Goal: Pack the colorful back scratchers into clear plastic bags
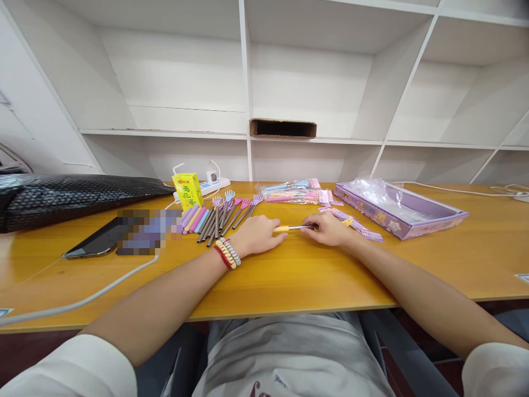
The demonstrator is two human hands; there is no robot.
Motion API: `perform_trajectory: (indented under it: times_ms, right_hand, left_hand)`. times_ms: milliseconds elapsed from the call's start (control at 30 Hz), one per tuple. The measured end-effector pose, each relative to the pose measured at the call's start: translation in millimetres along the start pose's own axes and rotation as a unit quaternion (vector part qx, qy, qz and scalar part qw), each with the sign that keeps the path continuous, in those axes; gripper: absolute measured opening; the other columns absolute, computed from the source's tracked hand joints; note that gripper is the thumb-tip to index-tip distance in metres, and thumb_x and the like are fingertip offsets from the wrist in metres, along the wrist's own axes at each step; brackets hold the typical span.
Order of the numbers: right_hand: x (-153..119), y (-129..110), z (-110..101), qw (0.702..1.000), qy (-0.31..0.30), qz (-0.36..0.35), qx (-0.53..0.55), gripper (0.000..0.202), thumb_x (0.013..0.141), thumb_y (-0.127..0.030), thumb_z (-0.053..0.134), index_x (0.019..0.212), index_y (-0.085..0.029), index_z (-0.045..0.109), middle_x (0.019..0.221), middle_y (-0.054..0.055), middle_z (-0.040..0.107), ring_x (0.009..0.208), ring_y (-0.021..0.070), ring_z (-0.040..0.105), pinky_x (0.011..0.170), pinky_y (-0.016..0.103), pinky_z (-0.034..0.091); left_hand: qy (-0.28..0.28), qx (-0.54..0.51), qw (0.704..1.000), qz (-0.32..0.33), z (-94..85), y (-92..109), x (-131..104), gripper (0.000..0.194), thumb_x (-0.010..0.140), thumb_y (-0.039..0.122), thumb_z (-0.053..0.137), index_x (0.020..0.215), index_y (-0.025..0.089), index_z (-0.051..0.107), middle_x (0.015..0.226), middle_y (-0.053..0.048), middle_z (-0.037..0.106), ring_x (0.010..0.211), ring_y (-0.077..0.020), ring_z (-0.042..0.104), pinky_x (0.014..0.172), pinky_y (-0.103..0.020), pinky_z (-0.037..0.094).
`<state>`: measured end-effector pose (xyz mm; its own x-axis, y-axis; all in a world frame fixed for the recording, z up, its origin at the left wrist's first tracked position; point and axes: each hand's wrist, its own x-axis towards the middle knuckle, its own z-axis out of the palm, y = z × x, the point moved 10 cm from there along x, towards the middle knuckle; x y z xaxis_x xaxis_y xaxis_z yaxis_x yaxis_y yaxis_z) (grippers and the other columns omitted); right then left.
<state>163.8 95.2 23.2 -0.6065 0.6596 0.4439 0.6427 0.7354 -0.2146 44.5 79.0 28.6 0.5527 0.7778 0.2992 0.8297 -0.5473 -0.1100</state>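
Note:
Between my hands lies a thin rod with a yellow handle [282,229] and a metal shaft, level above the wooden table. My left hand [261,232] has its fingers closed on the yellow end. The shaft's other end is pinched in my right hand [324,228], which partly hides it. Left of my left hand are several metal rods with coloured claw-shaped heads [230,196]. Beside them several pastel handles [194,219] lie in a row. Purple printed cards [369,234] with a yellow item rest just behind my right hand and forearm.
Clear-wrapped claw sticks [294,195] lie at the back middle. A purple open box [430,227] with plastic film stands right. Left are a yellow drink carton [188,191], power strip [219,184], phone [93,240], white cable [103,289] and black wrapped bundle [82,196]. White shelves [309,82] rise behind.

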Motion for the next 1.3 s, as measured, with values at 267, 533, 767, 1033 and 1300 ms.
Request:
perform_trajectory:
  times_ms: [267,533,767,1033,1300]
  right_hand:
    - [0,-2,5,1.0,-0.009,-0.007,0.001,0.022,0.083,-0.03,0.051,0.083,-0.016,0.066,0.068,0.004,0.065,0.057,0.0116,0.053,0.057,0.023,0.037]
    - [0,-6,8,1.0,-0.024,-0.013,0.013,0.021,0.084,-0.03,0.051,0.081,-0.017,0.067,0.069,0.003,0.066,0.057,0.0112,0.052,0.056,0.023,0.036]
    - [0,-4,9,1.0,-0.026,0.0,0.003,0.022,0.084,-0.032,0.051,0.082,-0.017,0.066,0.069,0.004,0.066,0.058,0.0116,0.054,0.057,0.023,0.037]
    - [0,-1,15,0.998,-0.049,0.025,0.022,0.025,0.084,-0.036,0.051,0.082,-0.017,0.066,0.067,0.002,0.065,0.055,0.0103,0.051,0.053,0.022,0.034]
    - [0,1,18,0.997,-0.057,0.034,0.026,0.027,0.084,-0.038,0.051,0.082,-0.017,0.067,0.064,0.002,0.063,0.053,0.0097,0.049,0.052,0.022,0.033]
  left_hand:
    - [0.009,0.009,1.0,0.025,-1.6,4,-1,0.044,0.088,0.05,0.033,0.091,0.02,0.065,0.076,-0.01,0.064,0.072,-0.0231,0.061,0.064,-0.031,0.042]
    - [-0.015,0.003,0.999,0.041,1.7,7,-1,0.044,0.087,0.05,0.034,0.087,0.018,0.064,0.075,-0.011,0.064,0.07,-0.0228,0.061,0.064,-0.031,0.042]
    - [-0.013,0.0,0.999,0.043,3.8,6,-1,0.044,0.087,0.05,0.033,0.085,0.018,0.063,0.074,-0.01,0.064,0.07,-0.0223,0.06,0.064,-0.031,0.042]
    - [-0.018,-0.009,0.999,0.048,8.6,5,0,0.044,0.087,0.051,0.033,0.084,0.019,0.062,0.073,-0.009,0.063,0.066,-0.0221,0.06,0.059,-0.03,0.04]
    - [-0.01,-0.001,0.998,0.065,7.0,8,-1,0.044,0.088,0.05,0.032,0.084,0.019,0.062,0.073,-0.009,0.063,0.067,-0.0229,0.06,0.059,-0.031,0.039]
